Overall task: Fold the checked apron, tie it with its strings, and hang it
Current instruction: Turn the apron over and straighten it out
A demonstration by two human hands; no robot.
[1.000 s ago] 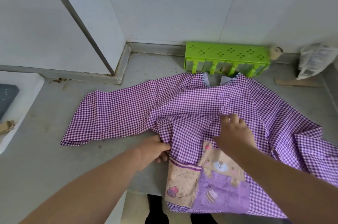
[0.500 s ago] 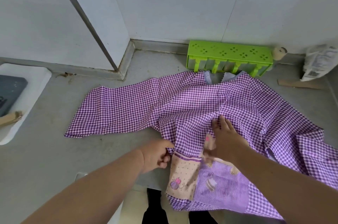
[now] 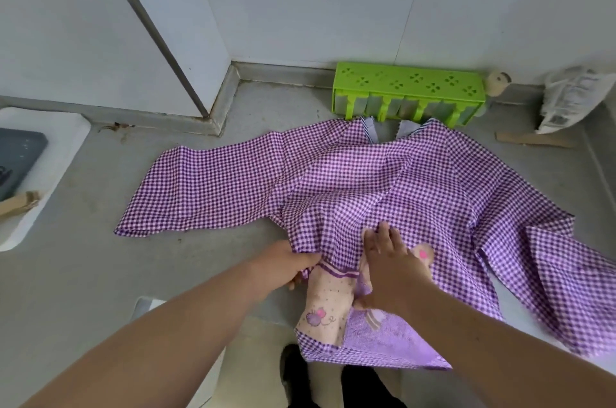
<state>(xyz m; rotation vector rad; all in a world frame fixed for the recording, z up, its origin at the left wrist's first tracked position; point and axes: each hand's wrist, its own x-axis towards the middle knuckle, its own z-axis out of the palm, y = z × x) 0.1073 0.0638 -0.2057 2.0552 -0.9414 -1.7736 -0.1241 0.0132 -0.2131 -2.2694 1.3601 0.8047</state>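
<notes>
The purple-and-white checked apron (image 3: 383, 181) lies spread on the grey counter (image 3: 83, 274), one sleeve stretched out to the left and the other crumpled at the right. Its lower front, with a beige and lilac cartoon pocket (image 3: 330, 304), hangs over the counter's front edge. My left hand (image 3: 283, 266) pinches the apron's left side edge just above the pocket. My right hand (image 3: 390, 264) lies flat, fingers spread, pressing on the cloth over the pocket. The strings are not visible.
A green plastic rack (image 3: 410, 92) stands against the back wall behind the apron's collar. A white packet (image 3: 570, 101) leans at the back right beside a cardboard strip (image 3: 530, 140). A white tray (image 3: 50, 167) sits at the left edge. Dark shoes (image 3: 293, 374) show below the counter.
My right hand has slid toward me down the apron, from the chest area onto the pocket. My left hand keeps its grip on the side edge, and the cloth has bunched between them.
</notes>
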